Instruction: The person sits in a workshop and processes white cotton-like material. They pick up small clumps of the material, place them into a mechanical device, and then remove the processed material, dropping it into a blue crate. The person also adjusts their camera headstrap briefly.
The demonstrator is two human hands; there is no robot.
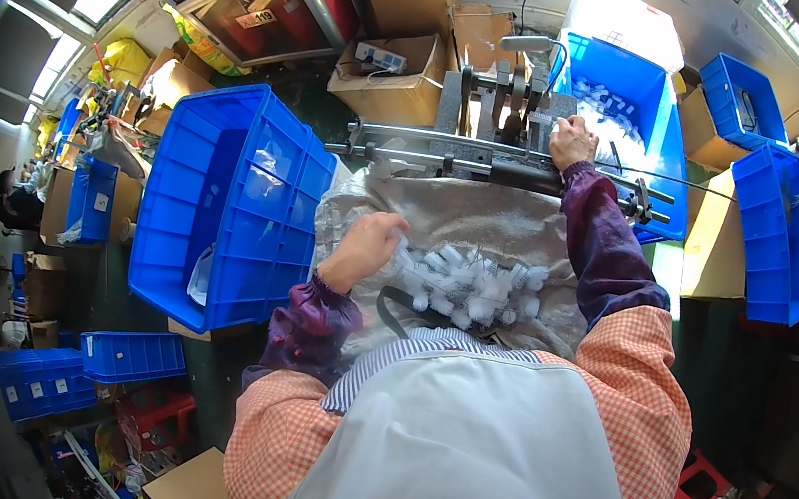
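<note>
The fingers of the left hand [362,248] curl down into a heap of small clear packets [470,287] at the middle of the frame, closed over a few of them, though the glare on the plastic makes it hard to say how many. The packets lie on a silvery cloth [464,223] spread across the person's lap. Higher up, right of centre, the right hand [572,141] rests with its fingers bent over the top of a grey metal machine [498,111] — whether they pinch anything there I cannot tell. A long metal rail [453,151] crosses the frame just under that hand. Behind it, in the upper right, an open blue bin [668,164] holds more pale packets. A large blue crate [191,222] stands tilted just left of the cloth — smaller blue crates [779,239] sit at the right edge, and brown cardboard boxes [391,87] along the top.
</note>
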